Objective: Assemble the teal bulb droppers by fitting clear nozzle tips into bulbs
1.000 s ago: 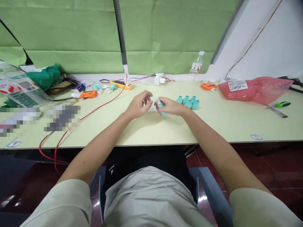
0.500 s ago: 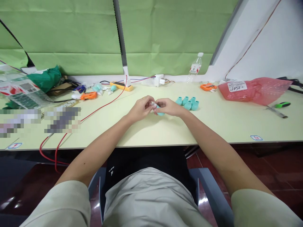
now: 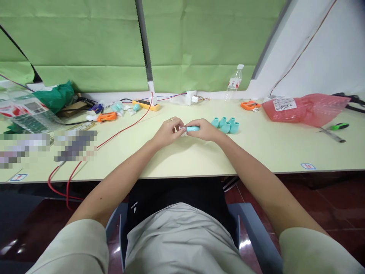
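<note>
In the head view, the left hand (image 3: 169, 131) now pinches crinkled clear film (image 3: 184, 129) between thumb and fingertips, whereas a second ago its fingers stood loosely apart. The right hand (image 3: 205, 130) grips the turquoise piece (image 3: 193, 128), held above the table (image 3: 171, 160) between the hands and now lying crosswise, more of it showing than half a second ago. The small turquoise bottles (image 3: 225, 126) remain grouped just beside the right wrist.

Right hand (image 3: 204, 130) grips teal piece (image 3: 193, 128); left hand (image 3: 168, 133) pinches clear film (image 3: 184, 129) at its 9 o'clock end. From this piece: five teal vessels (image 3: 225, 127) on worktop (image 3: 265, 148) at 3 o'clock, white adapter (image 3: 190, 97) at 12, yellow device (image 3: 145, 105) at 10.
</note>
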Motion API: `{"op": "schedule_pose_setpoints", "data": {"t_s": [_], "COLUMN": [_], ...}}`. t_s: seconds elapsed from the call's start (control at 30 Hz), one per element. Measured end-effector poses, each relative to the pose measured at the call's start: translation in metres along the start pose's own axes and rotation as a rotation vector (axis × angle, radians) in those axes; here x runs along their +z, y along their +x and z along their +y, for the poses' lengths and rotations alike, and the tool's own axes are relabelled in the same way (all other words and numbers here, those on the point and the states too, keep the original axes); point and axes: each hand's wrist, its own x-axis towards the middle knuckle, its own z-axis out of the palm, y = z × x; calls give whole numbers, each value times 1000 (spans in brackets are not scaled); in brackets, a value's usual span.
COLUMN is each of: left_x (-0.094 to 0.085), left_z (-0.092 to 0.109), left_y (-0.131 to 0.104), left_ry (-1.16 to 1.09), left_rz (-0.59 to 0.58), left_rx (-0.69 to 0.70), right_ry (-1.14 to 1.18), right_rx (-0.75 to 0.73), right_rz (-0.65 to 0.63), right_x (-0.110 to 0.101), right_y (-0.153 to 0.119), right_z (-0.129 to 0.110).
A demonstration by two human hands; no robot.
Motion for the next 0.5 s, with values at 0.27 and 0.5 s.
{"op": "schedule_pose_setpoints", "data": {"t_s": [0.27, 0.5], "left_x": [-9, 3], "left_z": [6, 20], "left_y": [12, -4], "left_ry": [-367, -608], "left_rz": [-242, 5], "left_rx": [-353, -453], "right_ry": [-25, 413], "right_rx": [53, 152], "right_rz": [-15, 216], "right_x": [-8, 10], "right_y": [-10, -23], "right_z": [-12, -20]}}
